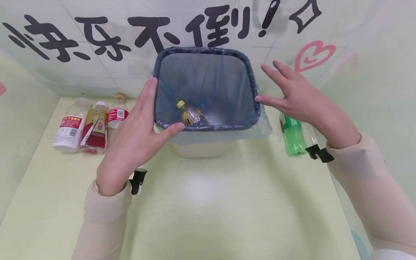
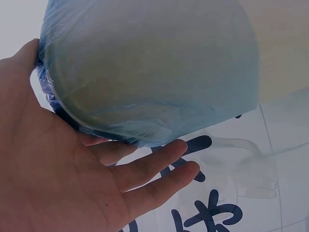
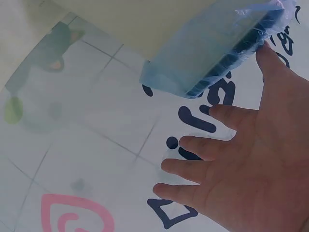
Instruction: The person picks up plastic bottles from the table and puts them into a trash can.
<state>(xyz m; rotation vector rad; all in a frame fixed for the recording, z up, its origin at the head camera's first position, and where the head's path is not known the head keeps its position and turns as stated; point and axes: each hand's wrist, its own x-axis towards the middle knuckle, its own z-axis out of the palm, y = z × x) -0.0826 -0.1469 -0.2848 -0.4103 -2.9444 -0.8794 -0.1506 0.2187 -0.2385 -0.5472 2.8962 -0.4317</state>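
Steadying the lined bin [image 1: 199, 148] between the bottles [image 1: 94, 131] seemed the step in hand, the spread left hand [image 1: 133, 133] and right hand [image 1: 297, 94] gripping nothing as they touched its rim [image 1: 208, 128], and shifting it would call for a firmer hold.

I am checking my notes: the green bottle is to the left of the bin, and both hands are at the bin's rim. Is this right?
Not fully: the green bottle is to the right of the bin, as the head view shows. The left hand and right hand are at the rim.
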